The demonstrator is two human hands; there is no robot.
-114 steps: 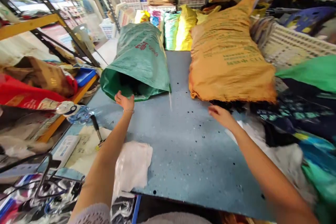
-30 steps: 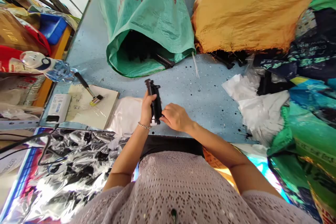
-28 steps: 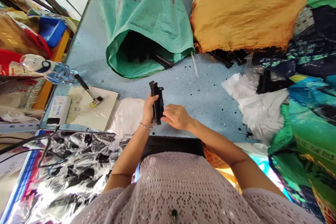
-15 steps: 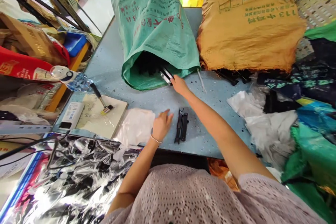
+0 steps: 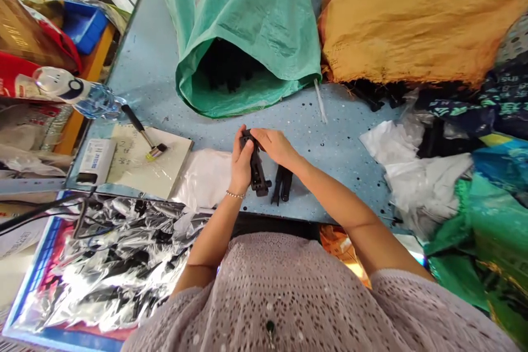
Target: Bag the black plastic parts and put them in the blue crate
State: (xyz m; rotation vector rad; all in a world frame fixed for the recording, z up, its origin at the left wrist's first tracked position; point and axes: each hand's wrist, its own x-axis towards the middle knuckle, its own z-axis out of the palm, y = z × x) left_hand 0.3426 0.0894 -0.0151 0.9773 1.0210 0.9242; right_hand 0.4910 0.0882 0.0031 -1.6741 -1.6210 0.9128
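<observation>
Upright in my left hand (image 5: 240, 164) is a long black plastic part (image 5: 258, 175) with slots along it; the thumb presses on its upper half. My right hand (image 5: 275, 146) closes over the top end of the same part from the right, and its fingertips are partly hidden. Just right of it on the blue table, partly under my right wrist, lie slim black parts (image 5: 282, 184) side by side. Beyond both hands gapes the mouth of a green woven sack (image 5: 247, 88), with dark pieces inside that I cannot make out singly.
An orange woven sack (image 5: 404, 38) lies at the far right. Left are a brush (image 5: 142, 132) on a notepad (image 5: 173, 173), a water bottle (image 5: 82, 91) and clear plastic bags (image 5: 206, 179). A crate (image 5: 37, 280) of wrapped black parts stands front left; crumpled white bags (image 5: 429, 181) lie right.
My right hand has come back from the green sack's mouth with the black part. My left hand, empty before, now grips it too. The view has shifted slightly.
</observation>
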